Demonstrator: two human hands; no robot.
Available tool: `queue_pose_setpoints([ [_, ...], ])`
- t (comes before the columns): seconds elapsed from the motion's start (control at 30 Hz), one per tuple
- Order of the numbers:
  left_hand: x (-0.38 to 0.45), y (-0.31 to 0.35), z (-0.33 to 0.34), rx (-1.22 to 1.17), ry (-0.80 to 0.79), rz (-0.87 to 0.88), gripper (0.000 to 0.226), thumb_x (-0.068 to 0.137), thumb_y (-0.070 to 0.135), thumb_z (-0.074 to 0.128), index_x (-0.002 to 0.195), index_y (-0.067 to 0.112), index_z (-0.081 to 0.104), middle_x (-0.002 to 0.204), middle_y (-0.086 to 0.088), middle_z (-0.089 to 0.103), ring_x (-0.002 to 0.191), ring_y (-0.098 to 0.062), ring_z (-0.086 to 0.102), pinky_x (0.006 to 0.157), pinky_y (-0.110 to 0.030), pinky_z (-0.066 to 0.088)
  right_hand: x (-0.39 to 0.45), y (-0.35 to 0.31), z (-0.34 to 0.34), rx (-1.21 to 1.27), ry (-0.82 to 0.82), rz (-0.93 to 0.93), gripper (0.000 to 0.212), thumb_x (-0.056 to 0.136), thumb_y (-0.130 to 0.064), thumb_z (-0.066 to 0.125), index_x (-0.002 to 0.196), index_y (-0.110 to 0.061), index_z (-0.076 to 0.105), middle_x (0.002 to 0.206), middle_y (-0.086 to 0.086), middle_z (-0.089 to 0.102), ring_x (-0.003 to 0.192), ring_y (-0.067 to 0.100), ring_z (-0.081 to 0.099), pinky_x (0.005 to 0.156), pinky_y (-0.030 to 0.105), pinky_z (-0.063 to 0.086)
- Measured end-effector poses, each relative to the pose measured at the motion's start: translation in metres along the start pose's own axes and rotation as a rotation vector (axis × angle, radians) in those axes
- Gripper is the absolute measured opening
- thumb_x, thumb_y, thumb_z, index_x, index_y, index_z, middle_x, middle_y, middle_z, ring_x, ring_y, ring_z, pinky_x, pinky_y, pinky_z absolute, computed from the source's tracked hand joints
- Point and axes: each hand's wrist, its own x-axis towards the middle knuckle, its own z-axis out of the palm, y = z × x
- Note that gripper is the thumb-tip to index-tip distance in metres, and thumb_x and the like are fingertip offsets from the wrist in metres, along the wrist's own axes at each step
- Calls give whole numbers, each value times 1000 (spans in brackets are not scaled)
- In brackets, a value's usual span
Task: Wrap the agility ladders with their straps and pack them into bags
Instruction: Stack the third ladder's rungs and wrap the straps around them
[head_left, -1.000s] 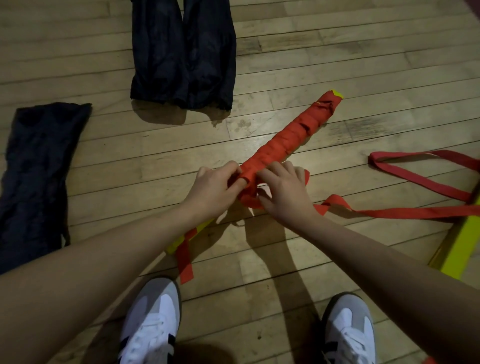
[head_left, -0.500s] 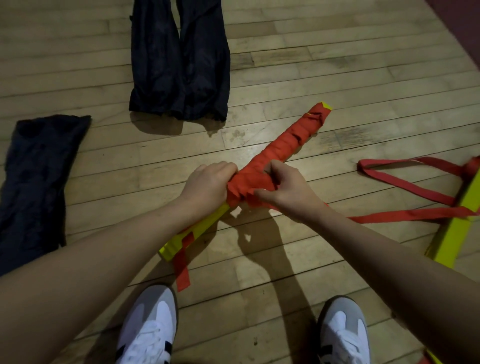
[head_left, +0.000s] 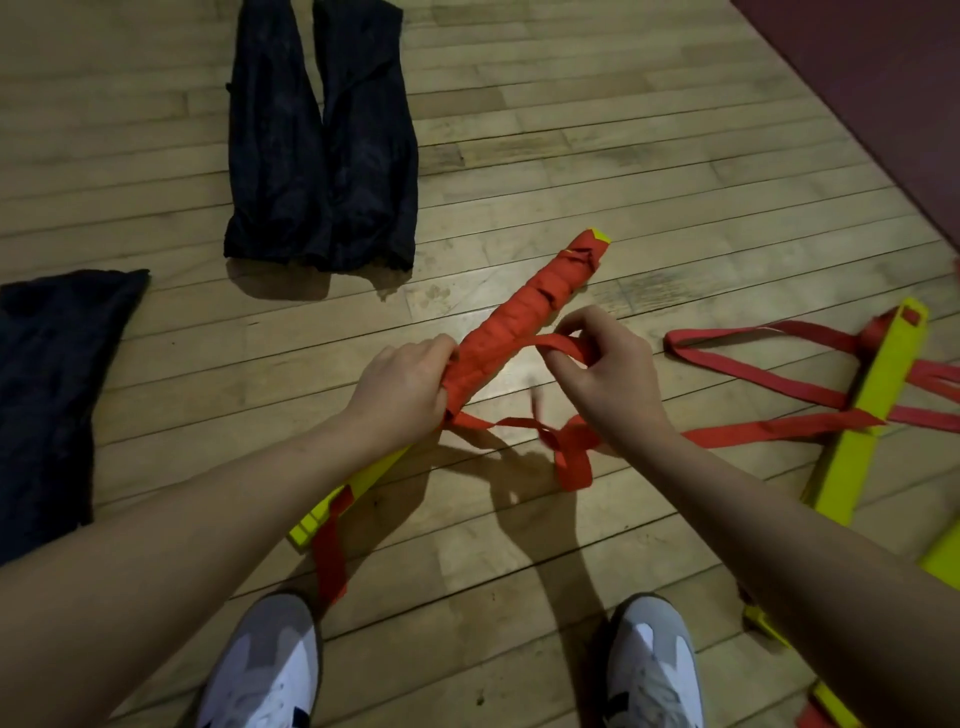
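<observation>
Your left hand (head_left: 402, 387) has a clenched grip round the ladder bundle (head_left: 519, 319) at about mid-length, right where the red wrap ends and the bare yellow rungs (head_left: 343, 499) run on toward your left shoe (head_left: 265, 670). The bundle sits slanted just above the floor (head_left: 571, 156), its far end pointing away to the right. Your right hand (head_left: 602, 374) is grasping the loose strap (head_left: 558, 345), fingers curled round a loop of it; more slack trails under your wrist to the second ladder (head_left: 872, 395), which lies spread out on the floor to your right, straps loose. Handling, as I judge it: the stacked rungs are stiff and light, so they take a firm one-hand hold. The strap is soft flat webbing, it twists easily (there's a twist near your right wrist) and the turns will likely slacken if you lose tension. Hold the bundle right at the edge of the last turn to pin it, and keep the strap short and flat in the right hand. The floor is smooth wood boards with some glare, so plastic will probably slide on it. Two dark bags lie flat there: one (head_left: 322, 140) beyond the bundle, one (head_left: 52, 395) at far left. A dark red mat (head_left: 883, 78) fills the far right corner.
</observation>
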Motion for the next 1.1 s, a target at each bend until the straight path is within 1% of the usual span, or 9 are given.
queue_pose_setpoints([
  [0.1,9,26,0,-94,-14,53,31,94,22,53,124,13,50,108,-4,63,97,-28,57,79,-33,34,-1,4,-5,-85,-13,-54,9,82,-19,68,88,-20,61,76,-14,57,71,9,55,61,31,46],
  [0.23,25,52,2,-245,79,142,18,96,21,51,103,9,62,90,-5,62,85,-29,57,69,-34,39,-1,20,-18,-554,21,-290,11,72,-18,69,80,-12,66,73,2,58,65,24,55,47,19,25],
  [0.3,30,50,4,-222,61,178,24,93,26,50,101,10,66,94,-5,62,87,-27,56,73,-37,44,1,29,-22,-686,-38,-257,18,68,-17,71,85,-11,68,81,7,57,73,29,53,58,27,31],
  [0.4,31,44,10,-144,-79,206,32,91,31,50,112,14,67,108,-2,61,100,-24,54,85,-37,43,-2,30,-21,-619,-256,-46,38,76,-32,56,111,-16,64,103,4,57,97,27,51,84,37,26],
  [0.57,11,27,19,-133,-237,68,42,92,29,46,132,17,53,124,1,55,116,-19,48,97,-32,37,-15,29,-1,-520,-433,-38,75,68,-56,22,123,-19,59,114,-2,59,107,20,53,99,37,23],
  [0.67,-1,11,27,-77,-165,-42,32,93,20,50,123,12,55,121,-5,55,113,-25,49,96,-35,39,-18,28,17,-531,-482,-13,57,88,-56,35,122,-17,59,119,0,59,113,20,52,103,37,24],
  [0.77,-13,-4,34,40,-170,-209,41,91,23,52,129,10,47,126,-9,47,119,-28,42,100,-37,34,-21,21,40,-451,-480,14,44,96,-49,45,116,-13,61,114,2,61,108,20,55,97,37,33],
  [0.9,-33,-24,42,138,-271,-337,54,90,38,55,133,10,38,124,-10,46,116,-28,43,97,-36,36,-22,16,74,-437,-561,91,47,93,-55,48,109,-11,58,105,6,62,97,23,58,85,38,46],
  [1.1,-41,-32,46,130,-269,-373,47,93,36,55,131,11,42,119,-9,49,112,-25,48,90,-34,42,-30,13,114,-641,-585,103,61,84,-63,56,117,-12,48,116,8,55,112,28,49,94,39,32],
])
